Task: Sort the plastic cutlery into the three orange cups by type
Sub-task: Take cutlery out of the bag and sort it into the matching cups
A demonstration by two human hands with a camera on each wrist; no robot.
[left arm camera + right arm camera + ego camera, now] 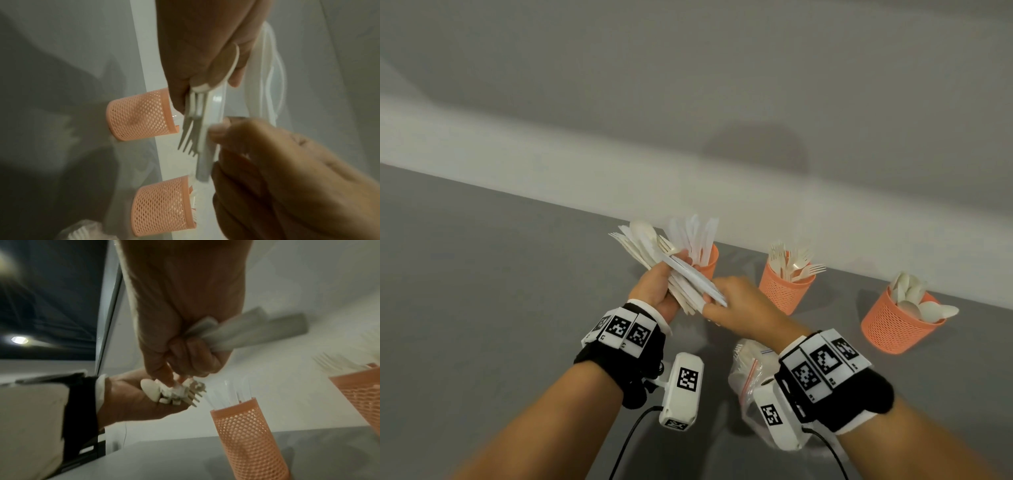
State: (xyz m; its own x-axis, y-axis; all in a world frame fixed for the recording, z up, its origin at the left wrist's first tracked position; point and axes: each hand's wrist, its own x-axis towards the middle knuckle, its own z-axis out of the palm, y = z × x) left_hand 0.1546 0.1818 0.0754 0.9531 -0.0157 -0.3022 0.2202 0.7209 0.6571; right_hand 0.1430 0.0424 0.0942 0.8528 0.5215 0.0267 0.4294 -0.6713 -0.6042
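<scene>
My left hand (655,286) grips a fanned bunch of mixed white plastic cutlery (654,246) above the table. My right hand (732,303) meets the bunch's lower end and pinches white knives (702,282). In the right wrist view, the right hand (185,345) is curled round several flat knife handles (246,332). Three orange mesh cups stand along the wall: the left cup (708,262) holds knives, the middle cup (786,291) forks, the right cup (893,325) spoons. In the left wrist view, a fork (190,131) sticks out of the bunch.
A clear plastic bag (744,373) with more cutlery lies on the grey table (500,291) under my right wrist. A white wall runs right behind the cups. Two of the cups (139,113) (162,206) show in the left wrist view.
</scene>
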